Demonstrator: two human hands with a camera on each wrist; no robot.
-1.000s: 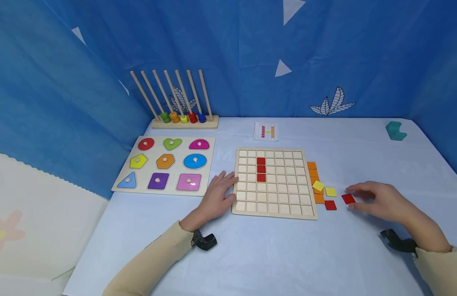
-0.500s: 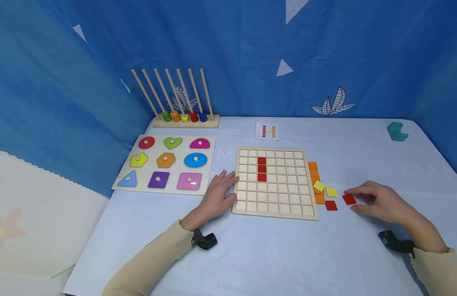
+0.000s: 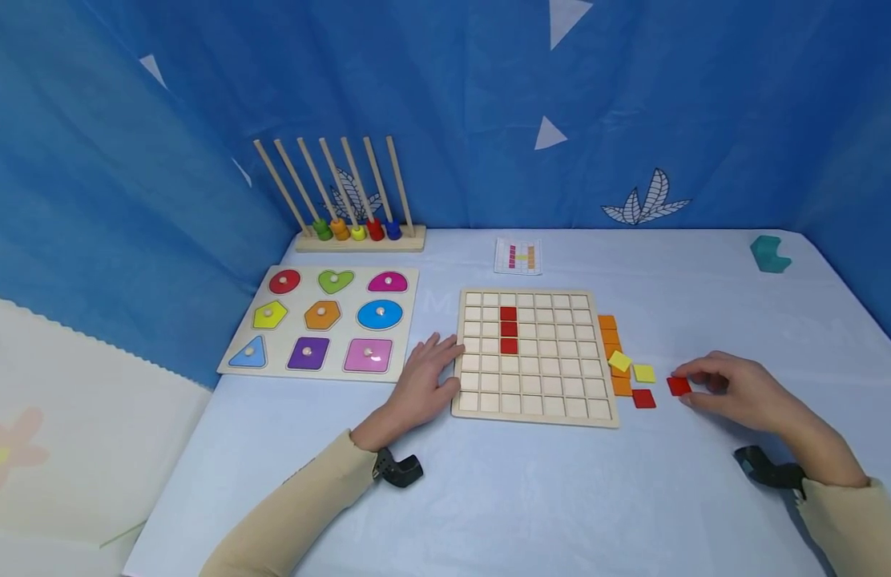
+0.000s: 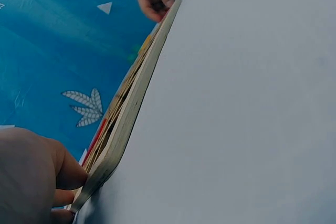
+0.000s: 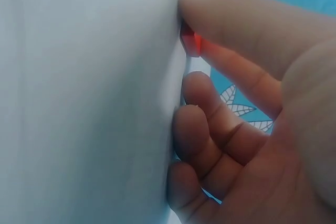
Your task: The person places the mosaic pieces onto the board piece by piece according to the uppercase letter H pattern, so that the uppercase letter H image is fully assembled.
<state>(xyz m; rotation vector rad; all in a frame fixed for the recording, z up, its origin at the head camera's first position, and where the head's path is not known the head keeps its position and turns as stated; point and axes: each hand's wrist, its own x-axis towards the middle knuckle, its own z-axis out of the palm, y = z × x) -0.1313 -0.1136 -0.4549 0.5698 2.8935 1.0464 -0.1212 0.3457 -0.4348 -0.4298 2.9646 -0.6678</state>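
Note:
At the wooden grid board [image 3: 535,421], my left hand [image 3: 421,385] rests along the left edge, fingers extended, fingertips on the rim; the left wrist view shows them at the board's corner. Three red tiles [image 3: 509,329] fill part of one column. To the right of the board, my right hand [image 3: 737,390] pinches a separate red square tile [image 3: 679,386] between thumb and index finger, low at the tabletop. In the right wrist view the thumb [image 5: 226,17] covers much of that red tile [image 5: 192,44], and the other fingers are curled beside it.
Orange tiles [image 3: 608,336], two yellow tiles [image 3: 643,373] and another red tile [image 3: 643,399] lie right of the board. A pattern card [image 3: 518,257] is behind it. Leftward are a shape puzzle [image 3: 330,336] and a peg stand [image 3: 359,243]. A teal piece [image 3: 770,254] sits back right.
My right thumb and index finger have closed in on the red tile, and the right wrist has shifted slightly left. My left hand has stayed at the board's edge.

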